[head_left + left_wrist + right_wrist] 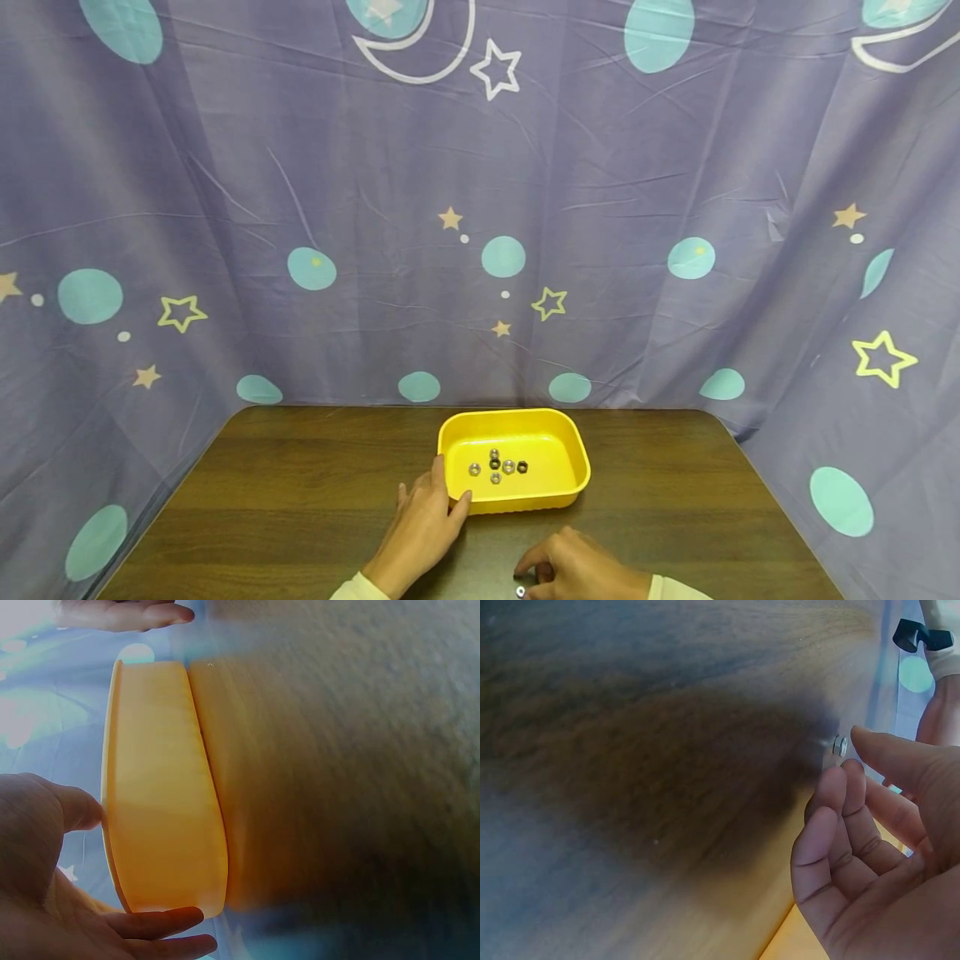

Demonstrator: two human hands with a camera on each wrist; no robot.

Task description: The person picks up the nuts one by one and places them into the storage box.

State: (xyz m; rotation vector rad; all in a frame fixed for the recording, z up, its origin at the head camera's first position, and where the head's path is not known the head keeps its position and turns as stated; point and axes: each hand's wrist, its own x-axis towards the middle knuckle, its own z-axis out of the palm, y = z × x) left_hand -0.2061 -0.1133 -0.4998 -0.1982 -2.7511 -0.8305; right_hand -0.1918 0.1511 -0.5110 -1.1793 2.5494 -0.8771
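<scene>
A yellow tray (517, 503) stands on the table, with several silver and dark hex nuts (508, 467) on its floor. At its near left corner is my left hand (422, 518). The thumb touches the near rim, while straight fingers (161, 922) lie along the left outer wall. In front of the tray, my right hand (581, 567) is low over the table. One small silver nut (840, 745) lies on the tabletop between its thumb and index fingertip. A gap shows between the thumb and that nut; the other fingers bend loosely.
The brown wooden table (315, 467) reaches back to a purple curtain (600, 333) printed with stars and dots. The curtain also hangs along both sides. The tray stands near the table's back edge.
</scene>
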